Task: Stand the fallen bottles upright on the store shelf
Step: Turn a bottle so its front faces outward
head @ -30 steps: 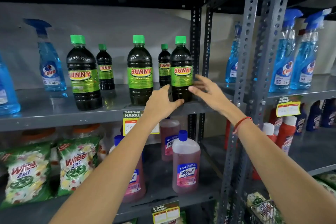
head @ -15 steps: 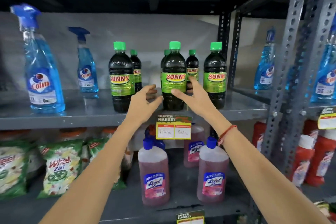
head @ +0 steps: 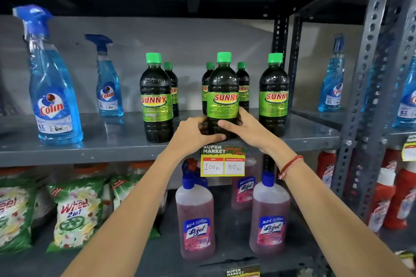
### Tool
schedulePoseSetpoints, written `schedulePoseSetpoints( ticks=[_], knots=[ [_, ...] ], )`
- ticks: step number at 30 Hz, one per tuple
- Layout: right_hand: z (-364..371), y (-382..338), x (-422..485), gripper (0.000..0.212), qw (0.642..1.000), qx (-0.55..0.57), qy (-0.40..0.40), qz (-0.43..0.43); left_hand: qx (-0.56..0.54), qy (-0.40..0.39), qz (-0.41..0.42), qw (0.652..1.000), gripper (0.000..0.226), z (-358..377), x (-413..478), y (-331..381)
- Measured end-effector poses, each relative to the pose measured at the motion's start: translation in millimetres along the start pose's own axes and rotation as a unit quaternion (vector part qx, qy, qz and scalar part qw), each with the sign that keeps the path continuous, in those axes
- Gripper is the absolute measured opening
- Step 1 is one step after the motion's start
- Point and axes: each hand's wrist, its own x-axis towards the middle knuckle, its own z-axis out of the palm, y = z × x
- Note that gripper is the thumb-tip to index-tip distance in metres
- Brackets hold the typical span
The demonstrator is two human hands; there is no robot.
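Several dark Sunny bottles with green caps stand upright on the grey shelf (head: pixel 101 141). The middle front Sunny bottle (head: pixel 222 90) stands upright near the shelf's front edge. My left hand (head: pixel 193 134) wraps its base from the left and my right hand (head: pixel 245 127) from the right. A left Sunny bottle (head: pixel 155 96) and a right Sunny bottle (head: pixel 273 94) stand on either side, with smaller-looking ones behind them. No bottle lies on its side in view.
Blue Colin spray bottles (head: pixel 53 87) stand at the shelf's left, more on the right rack. A price tag (head: pixel 222 161) hangs on the shelf edge. Below are pink Lizol bottles (head: pixel 195 220), Wheel packets (head: pixel 76 213) and red bottles (head: pixel 382 198). A perforated metal upright (head: pixel 369 74) stands right.
Both hands moved from the right bottle leftward to the middle front bottle and closed around its base. The camera view shifted left and closer.
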Motion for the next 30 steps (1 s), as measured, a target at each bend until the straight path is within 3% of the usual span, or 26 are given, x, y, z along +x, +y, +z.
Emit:
schedulePoseSetpoints(
  ticks=[5,7,9,11,13,15,19,21,25,30],
  knots=[
    [-2,-9,-6,0.078,1.000,-0.009,0.017,0.000,0.025,0.019,0.016,0.999,0.058,-2,-8,-3],
    [-2,-17,-13,0.079,0.993,-0.003,0.113,-0.016,0.007,0.064,0.021,0.998,0.059,-8,-18,-5],
    [3,-26,-22,0.064,0.968,0.008,0.241,-0.068,-0.016,0.141,0.044,0.989,0.044,-18,-33,-8],
    [15,-40,-32,0.043,0.942,0.027,0.310,-0.128,-0.040,0.250,0.064,0.965,0.028,-32,-48,-15],
    [33,-54,-35,0.029,0.941,0.029,0.299,-0.158,-0.058,0.343,0.071,0.935,0.023,-48,-57,-23],
    [54,-65,-30,0.026,0.953,0.022,0.251,-0.168,-0.031,0.372,0.062,0.926,0.033,-64,-59,-34],
    [92,-76,-9,0.044,0.973,-0.025,0.167,-0.159,-0.001,0.223,-0.024,0.975,0.081,-86,-53,-59],
    [105,-76,3,0.060,0.985,-0.044,0.119,-0.120,0.028,0.137,-0.050,0.989,0.094,-93,-50,-67],
    [120,-70,20,0.079,0.996,-0.018,0.062,-0.061,0.066,0.037,-0.046,0.996,0.081,-97,-40,-67],
    [118,-67,24,0.073,0.999,-0.017,0.015,-0.037,0.081,0.032,-0.030,0.996,0.059,-96,-34,-68]
  ],
)
